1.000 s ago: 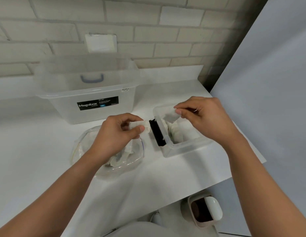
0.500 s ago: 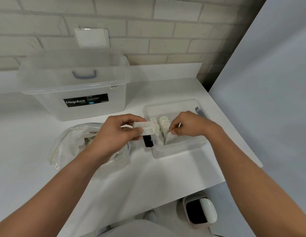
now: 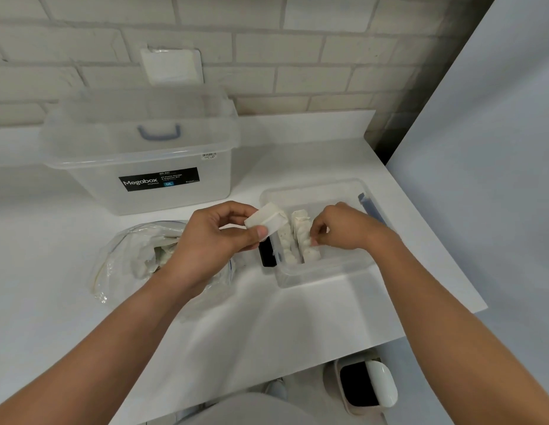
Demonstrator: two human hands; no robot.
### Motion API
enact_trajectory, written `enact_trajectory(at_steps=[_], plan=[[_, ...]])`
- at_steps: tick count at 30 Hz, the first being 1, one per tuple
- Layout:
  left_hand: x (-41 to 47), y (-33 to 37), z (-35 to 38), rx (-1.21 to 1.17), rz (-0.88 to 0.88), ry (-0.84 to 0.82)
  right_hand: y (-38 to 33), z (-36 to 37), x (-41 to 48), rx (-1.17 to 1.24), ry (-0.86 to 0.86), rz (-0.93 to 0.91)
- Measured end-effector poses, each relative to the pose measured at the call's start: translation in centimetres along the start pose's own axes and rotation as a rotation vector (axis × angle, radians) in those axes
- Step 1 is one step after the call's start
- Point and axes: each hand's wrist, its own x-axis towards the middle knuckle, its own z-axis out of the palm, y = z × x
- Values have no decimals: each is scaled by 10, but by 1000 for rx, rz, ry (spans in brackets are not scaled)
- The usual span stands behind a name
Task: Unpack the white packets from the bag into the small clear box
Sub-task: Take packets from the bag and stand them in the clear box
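The white packet is pinched in the left hand, thumb against its near face and fingers curled over the far side. It is held tilted just above the left wall of the small clear box. Inside the box the stowed packets stand on edge in two rows against the left side. The right hand is down among them, fingers curled, their tips closed on the top edge of the right-hand row.

The step in hand looks like seating that row so the next packet can follow. To do it well, the right hand should hold the rows upright and pressed left while the left hand brings its packet over the wall. That packet should be turned on edge to match the others and slid down beside them, not dropped flat. The right half of the box appears free, so filing each packet tight against the last saves room. The packets look soft and light, so a loose pinch ought to be enough.

A black object stands just left of the box, touching or nearly touching its wall. What it is I cannot tell. The bag lies open to the left, under the left forearm, with more white packets showing inside, so the task is only partly done. Farther back stands a large clear tub labelled Megabox, all on a white counter. A bin sits on the floor below its near edge.
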Motion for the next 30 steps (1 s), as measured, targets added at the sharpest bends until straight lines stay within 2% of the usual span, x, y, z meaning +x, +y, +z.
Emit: enact_trajectory(at_steps=[2,4,6,7,11,17,19,22,24,27,30], plan=[[0,1,3,-45,23,-3,-8,-14,-15,174,172,-25],[-1,1,9,-92,37,-4,-26,-29,-35,544,288,-52],[0,1,15,-136,41,-12,-45,-42,-52,805,276,-96],[0,1,17,-148,44,-20,-52,-47,-58,830,258,-129],[2,0,28,-137,45,-74,-63,-56,-68,739,233,-214],[4,0,37,-42,67,-128,-56,-65,-70,589,221,-212],[5,-2,37,113,123,-109,-49,-66,-70,528,243,-193],[6,-10,31,508,298,-73,-34,-65,-66,468,309,-132],[5,-16,26,711,418,-134,-23,-62,-62,424,312,-95],[2,-23,23,931,529,-284,-11,-52,-51,357,224,-65],[1,-29,22,1042,544,-326,-3,-38,-37,307,83,-59]])
